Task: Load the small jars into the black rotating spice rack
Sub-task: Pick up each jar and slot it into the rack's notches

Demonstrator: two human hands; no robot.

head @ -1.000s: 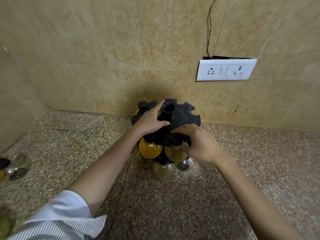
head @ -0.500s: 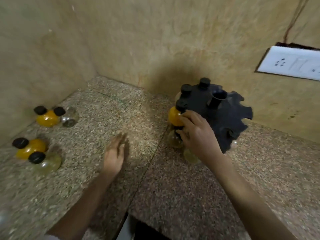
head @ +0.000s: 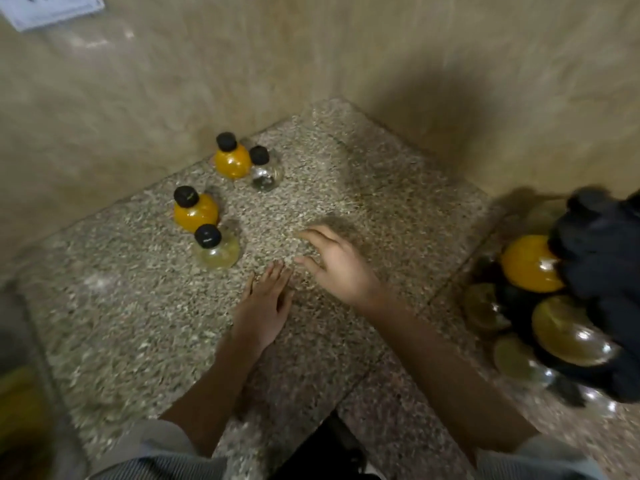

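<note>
Glass, round-bellied and capped in black: that is what you are about to handle. Four loose jars stand on the granite counter [head: 138, 323] towards the far left, in two pairs. The far pair is an orange-filled jar [head: 232, 162] touching a clear jar [head: 265, 173]; the nearer pair is a second orange jar [head: 195, 211] with a pale yellowish jar [head: 216, 249] just in front of it.

Your left hand [head: 265, 313] lies flat and open over the counter, holding nothing. Your right hand [head: 337, 266] is also empty, fingers spread and loosely curled, pointing towards the pale jar, which is the closest of the four. Neither hand touches a jar yet.

The black spice rack [head: 602, 271] sits at the right edge of the view, blurred, with several jars already hanging in it, among them a loaded orange jar [head: 530, 265].

Expect these jars to be small but dense for their size, hard and likely slippery on the bulb. The rounded body gives poor purchase, so take each by the narrow neck just under the cap, or pinch the cap itself. They stand close together, so a careless reach at one would probably knock its neighbour. Glass on stone chips easily; lift cleanly rather than dragging.
</note>
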